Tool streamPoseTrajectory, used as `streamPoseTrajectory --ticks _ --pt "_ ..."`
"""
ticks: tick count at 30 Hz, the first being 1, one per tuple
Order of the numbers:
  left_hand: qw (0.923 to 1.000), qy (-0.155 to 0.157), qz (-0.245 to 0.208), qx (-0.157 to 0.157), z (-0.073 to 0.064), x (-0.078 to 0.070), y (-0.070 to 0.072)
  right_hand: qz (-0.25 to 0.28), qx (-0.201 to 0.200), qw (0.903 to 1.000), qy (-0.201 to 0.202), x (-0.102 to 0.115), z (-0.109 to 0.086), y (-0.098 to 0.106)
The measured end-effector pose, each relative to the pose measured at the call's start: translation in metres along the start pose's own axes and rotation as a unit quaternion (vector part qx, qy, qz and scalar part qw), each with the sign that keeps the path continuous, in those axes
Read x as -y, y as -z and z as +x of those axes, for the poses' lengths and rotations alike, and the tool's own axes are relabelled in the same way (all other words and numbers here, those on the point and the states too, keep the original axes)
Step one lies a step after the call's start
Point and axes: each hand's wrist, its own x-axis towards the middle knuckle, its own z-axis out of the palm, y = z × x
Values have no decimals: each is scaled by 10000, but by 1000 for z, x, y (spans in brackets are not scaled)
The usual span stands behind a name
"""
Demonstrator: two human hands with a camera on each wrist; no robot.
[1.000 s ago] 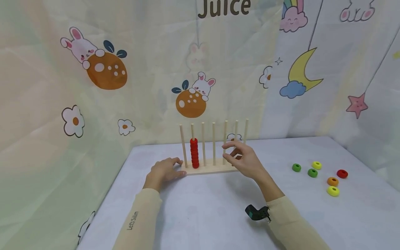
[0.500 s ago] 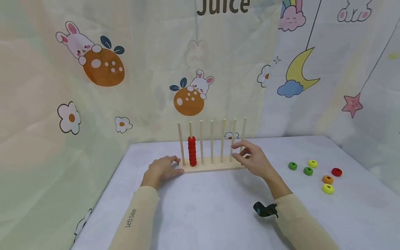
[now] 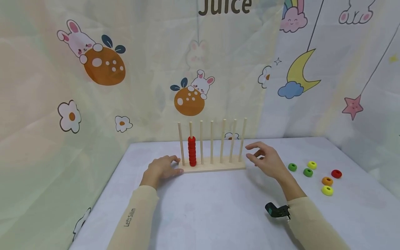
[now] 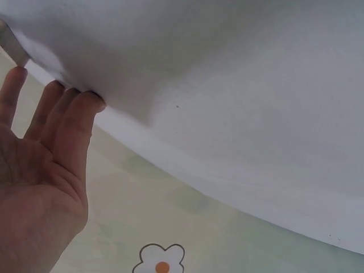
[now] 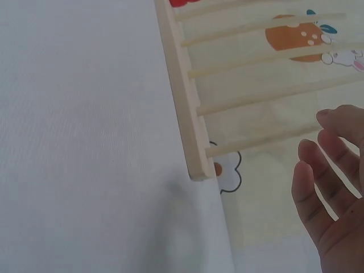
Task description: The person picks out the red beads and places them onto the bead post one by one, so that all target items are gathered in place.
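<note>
A wooden bead rack (image 3: 215, 166) with several upright rods stands on the table. Red ring beads (image 3: 192, 151) are stacked on its second rod from the left; the other rods are bare. My left hand (image 3: 160, 170) rests at the rack's left end, its fingertips touching the base. In the left wrist view, one fingertip (image 4: 19, 73) meets the end of the base (image 4: 11, 45), while the other fingertips touch the table. My right hand (image 3: 265, 159) hovers just right of the rack, its fingers loosely bent with a gap to the thumb, holding nothing.
Loose ring beads lie on the table at the right: two green beads (image 3: 307, 172), two yellow beads (image 3: 327, 190), an orange bead (image 3: 327, 181) and a red bead (image 3: 336, 174). A printed cloth (image 3: 150, 86) hangs behind. A black device (image 3: 277, 210) sits at the right wrist.
My right hand has moved right, from in front of the rack's right-hand rods to beyond its right end. My left hand stays at the base's left end.
</note>
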Motion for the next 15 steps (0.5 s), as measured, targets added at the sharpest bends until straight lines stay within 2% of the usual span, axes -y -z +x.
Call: streamPoseTrajectory --ticks 15 --pt "10000 51 -40 52 1 -2 0 -203 -27 9990 -395 -32 -20 40"
